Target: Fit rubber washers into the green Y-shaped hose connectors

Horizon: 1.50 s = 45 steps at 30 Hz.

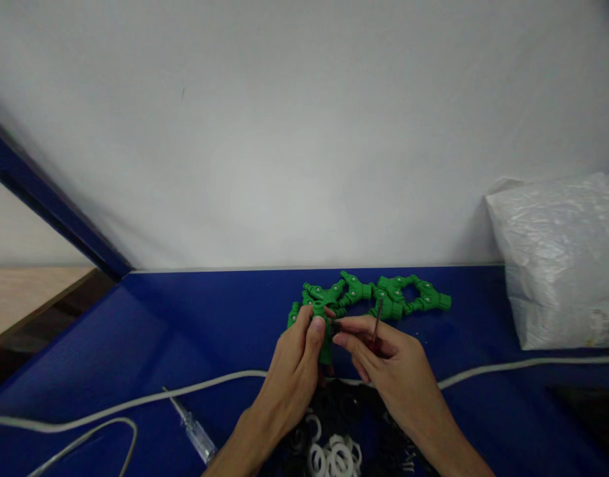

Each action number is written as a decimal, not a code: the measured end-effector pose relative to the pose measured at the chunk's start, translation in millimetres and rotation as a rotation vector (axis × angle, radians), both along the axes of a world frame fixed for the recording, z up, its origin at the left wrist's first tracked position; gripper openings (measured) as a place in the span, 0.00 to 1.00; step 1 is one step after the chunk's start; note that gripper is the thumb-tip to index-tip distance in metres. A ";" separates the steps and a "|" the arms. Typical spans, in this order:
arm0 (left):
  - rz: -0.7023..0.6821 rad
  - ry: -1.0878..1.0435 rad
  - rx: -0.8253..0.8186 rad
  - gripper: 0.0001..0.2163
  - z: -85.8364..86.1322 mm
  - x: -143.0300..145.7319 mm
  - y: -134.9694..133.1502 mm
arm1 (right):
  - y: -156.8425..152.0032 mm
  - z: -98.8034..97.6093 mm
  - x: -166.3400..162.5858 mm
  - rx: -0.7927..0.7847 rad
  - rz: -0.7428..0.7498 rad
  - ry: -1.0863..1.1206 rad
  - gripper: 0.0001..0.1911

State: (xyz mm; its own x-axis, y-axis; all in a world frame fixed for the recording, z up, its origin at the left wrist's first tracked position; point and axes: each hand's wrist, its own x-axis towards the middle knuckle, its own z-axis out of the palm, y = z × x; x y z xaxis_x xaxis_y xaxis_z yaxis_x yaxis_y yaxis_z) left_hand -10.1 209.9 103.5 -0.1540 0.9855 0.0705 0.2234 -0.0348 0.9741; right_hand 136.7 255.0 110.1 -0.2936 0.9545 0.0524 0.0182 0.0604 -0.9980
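My left hand (291,361) is closed around a green plastic hose connector (326,351), its thumb pressed on the near side. Close on its right, my right hand (403,364) pinches a small dark piece (336,326) against the connector's side; its exact kind is too small to tell. A thin screwdriver (377,321) with a reddish handle is tucked in the same right hand, its shaft pointing up. Behind both hands, several green Y-shaped hose connectors (356,289) lie in a group on the blue table (209,331).
White plastic rings (340,458) and dark rings lie below my hands. A white cable (209,383) crosses the table. At front left lies a clear-handled screwdriver (199,437). A plastic-wrapped package (562,265) stands at right, before the white wall (304,132).
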 end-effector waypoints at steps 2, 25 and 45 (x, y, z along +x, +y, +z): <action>0.016 0.076 0.064 0.22 2.6 -2.6 -1.1 | -2.4 2.3 -1.5 -0.031 -0.016 0.053 0.14; 0.067 -0.101 0.083 0.23 5.4 4.1 -10.4 | -13.3 2.6 -5.6 0.099 0.075 -0.001 0.09; 0.086 -0.284 -0.088 0.16 -4.3 3.1 -4.4 | -12.2 5.4 -8.1 0.076 0.006 -0.078 0.13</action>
State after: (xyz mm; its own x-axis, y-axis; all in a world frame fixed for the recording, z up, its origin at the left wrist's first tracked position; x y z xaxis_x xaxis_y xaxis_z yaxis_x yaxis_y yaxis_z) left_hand -6.9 205.6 99.2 -0.2384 0.9685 -0.0722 -0.0599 0.0595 0.9964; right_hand 128.6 242.8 115.5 -0.3054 0.9469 0.1010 0.0955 0.1360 -0.9861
